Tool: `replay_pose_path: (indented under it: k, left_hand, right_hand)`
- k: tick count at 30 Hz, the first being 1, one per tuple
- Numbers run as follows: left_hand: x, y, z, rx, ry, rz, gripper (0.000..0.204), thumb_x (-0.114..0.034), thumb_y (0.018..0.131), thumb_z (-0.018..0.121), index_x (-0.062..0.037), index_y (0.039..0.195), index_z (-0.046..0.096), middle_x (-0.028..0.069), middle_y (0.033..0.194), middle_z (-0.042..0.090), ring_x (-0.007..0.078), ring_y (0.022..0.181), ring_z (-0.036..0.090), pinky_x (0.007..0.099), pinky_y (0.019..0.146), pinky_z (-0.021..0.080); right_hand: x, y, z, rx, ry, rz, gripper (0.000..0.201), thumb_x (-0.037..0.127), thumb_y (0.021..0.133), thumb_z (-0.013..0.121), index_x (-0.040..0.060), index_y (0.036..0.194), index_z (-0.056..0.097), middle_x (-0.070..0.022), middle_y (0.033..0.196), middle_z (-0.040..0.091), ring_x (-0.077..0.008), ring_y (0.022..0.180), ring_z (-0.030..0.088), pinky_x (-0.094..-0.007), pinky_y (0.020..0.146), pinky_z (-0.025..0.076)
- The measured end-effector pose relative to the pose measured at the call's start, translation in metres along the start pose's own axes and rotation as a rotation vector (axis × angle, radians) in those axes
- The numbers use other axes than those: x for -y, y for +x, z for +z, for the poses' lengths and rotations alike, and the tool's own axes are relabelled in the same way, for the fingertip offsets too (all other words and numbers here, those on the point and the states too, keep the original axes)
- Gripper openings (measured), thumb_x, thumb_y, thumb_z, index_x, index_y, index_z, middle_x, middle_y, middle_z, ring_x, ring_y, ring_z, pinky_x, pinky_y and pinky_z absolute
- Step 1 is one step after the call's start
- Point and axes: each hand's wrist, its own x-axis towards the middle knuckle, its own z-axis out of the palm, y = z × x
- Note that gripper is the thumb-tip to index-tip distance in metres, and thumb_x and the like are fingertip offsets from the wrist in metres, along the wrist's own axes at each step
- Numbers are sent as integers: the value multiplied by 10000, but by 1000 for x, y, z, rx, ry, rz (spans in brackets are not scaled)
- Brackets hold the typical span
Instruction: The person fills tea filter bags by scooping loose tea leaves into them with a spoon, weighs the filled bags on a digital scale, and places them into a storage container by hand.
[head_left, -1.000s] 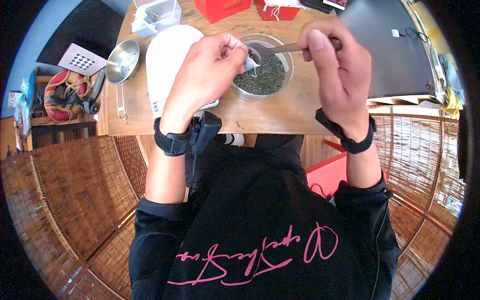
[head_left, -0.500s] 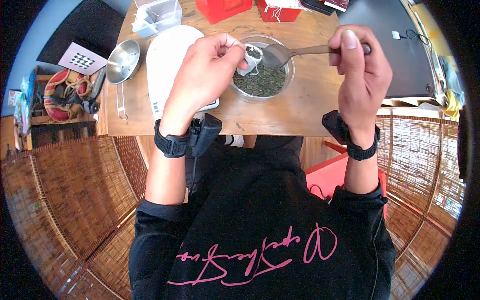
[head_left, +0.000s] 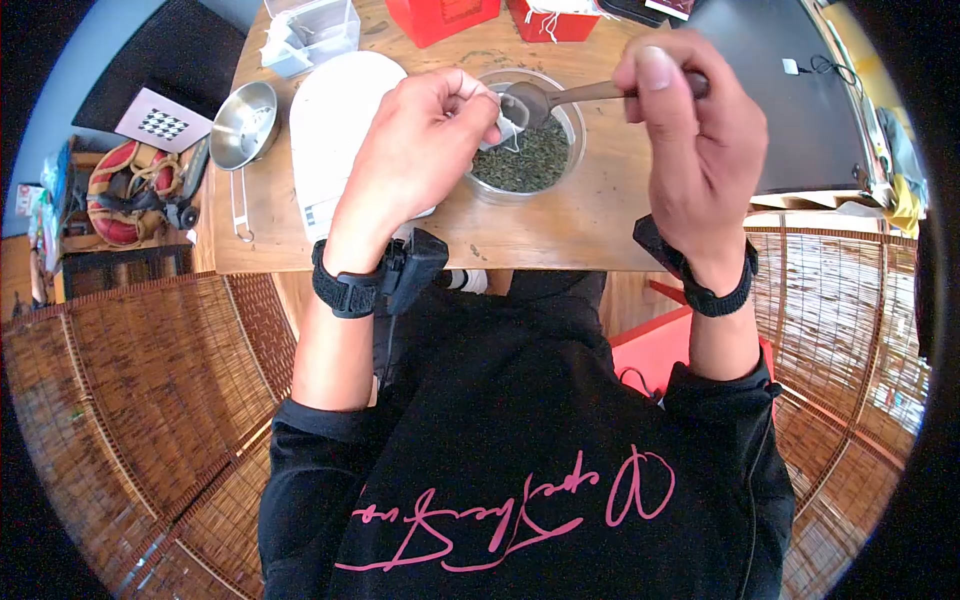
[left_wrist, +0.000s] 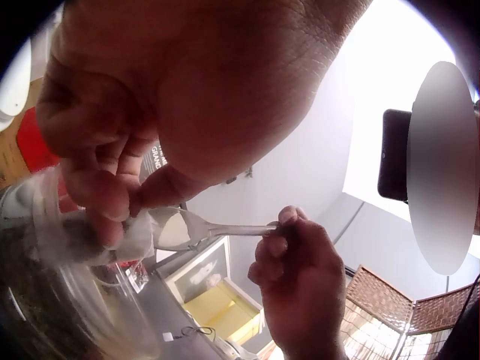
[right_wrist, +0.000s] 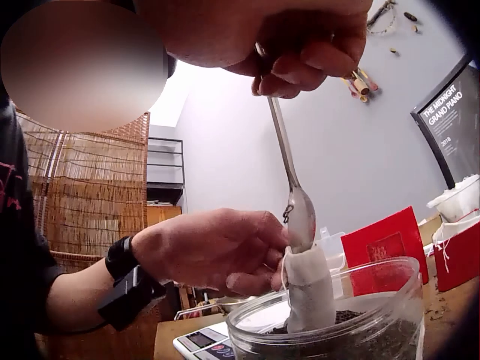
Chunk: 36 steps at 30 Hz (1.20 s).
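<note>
My left hand (head_left: 420,135) pinches the rim of a small white tea bag (right_wrist: 310,294) between thumb and fingers. The bag hangs upright over a clear round tub (head_left: 577,150) of dried tea leaves (head_left: 525,168). From the right, my right hand (head_left: 705,140) grips the handle of a metal spoon (head_left: 590,92). The spoon tilts down, its tip inside the bag's mouth in the right wrist view. A few dark leaves cling to the spoon's edge there. In the head view, my left fingers hide part of the bag.
A white kitchen scale (head_left: 335,135) lies under my left forearm, with a long-handled metal pan (head_left: 240,130) left of it. Behind stand a clear plastic box (head_left: 330,30), a red box (head_left: 440,18) and a second red box (head_left: 550,22) holding white strings. A black surface (head_left: 780,120) adjoins on the right.
My right hand drew the spoon back to the right half a second ago, showing leaves in the bag's mouth, and has now brought it left again to the bag. My left hand has barely moved.
</note>
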Motion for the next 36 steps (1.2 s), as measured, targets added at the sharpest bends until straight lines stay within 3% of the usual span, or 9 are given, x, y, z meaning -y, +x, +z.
replay_pose_path:
  k: [7, 9, 11, 15, 20, 24, 26, 31, 36]
  left_hand:
    - [-1, -1, 2, -16, -17, 17, 261, -222, 980, 613, 20, 944, 704, 56, 781, 731, 111, 699, 638, 290, 663, 496]
    - [2, -2, -1, -27, -14, 16, 256, -217, 983, 609, 19, 948, 704, 55, 778, 727, 106, 687, 633, 287, 650, 490]
    - [2, -2, -4, -13, -50, -7, 246, -204, 994, 597, 15, 953, 701, 46, 787, 726, 85, 653, 611, 270, 608, 477]
    - [-8, -8, -5, -45, -204, -8, 233, -199, 1004, 584, -3, 954, 698, 39, 812, 735, 61, 632, 596, 238, 563, 454]
    - [-4, -9, -7, -8, -481, -92, 222, -241, 1031, 586, -68, 930, 683, 36, 894, 748, 59, 647, 618, 201, 516, 434]
    - [-5, -11, -3, -26, -493, -44, 225, -247, 1030, 601, -69, 922, 688, 35, 908, 750, 57, 660, 623, 199, 517, 439]
    - [-8, -13, 1, -65, -498, -40, 214, -242, 1028, 609, -68, 936, 696, 29, 917, 750, 55, 672, 625, 196, 526, 445]
    - [-12, -21, 10, -35, -581, 28, 176, -177, 1012, 602, -43, 997, 714, 27, 903, 742, 47, 706, 624, 193, 563, 452]
    - [-9, -35, 7, -73, -559, 63, 178, -189, 1013, 615, -39, 1011, 711, 16, 889, 732, 40, 715, 620, 189, 575, 454]
  right_hand:
    - [-3, 0, -2, 120, -57, -53, 215, 153, 1088, 528, -17, 1021, 639, -35, 918, 652, -68, 720, 528, -212, 637, 423]
    - [-6, 0, -8, -130, 12, 15, 204, 154, 1084, 535, -4, 1024, 649, -24, 917, 658, -60, 712, 525, -207, 627, 405]
    - [-11, 3, -11, -173, 56, -38, 203, 157, 1082, 544, 0, 1021, 657, -17, 923, 665, -55, 714, 527, -204, 629, 401]
    - [-25, -17, -8, -42, 9, 268, 208, 184, 1059, 614, 16, 983, 708, 16, 752, 644, -38, 710, 558, -216, 640, 445]
    - [-38, -39, 0, 218, -41, 509, 186, 209, 992, 710, 29, 1029, 740, -27, 814, 718, -89, 717, 616, -246, 637, 474]
    - [-27, -24, -6, 274, -297, 293, 221, 220, 897, 803, 50, 1031, 759, -56, 884, 738, -155, 752, 656, -277, 649, 503]
    - [-21, -13, -7, 139, -481, -46, 282, 229, 810, 868, 67, 1021, 775, -71, 927, 736, -201, 781, 664, -302, 663, 523]
    - [6, -5, 11, 252, -285, 111, 309, 247, 780, 888, 65, 1008, 785, -87, 906, 747, -204, 782, 698, -323, 678, 542]
    - [6, -7, 25, 227, -198, 173, 191, 184, 865, 810, 47, 996, 794, -114, 889, 774, -203, 709, 724, -325, 631, 551]
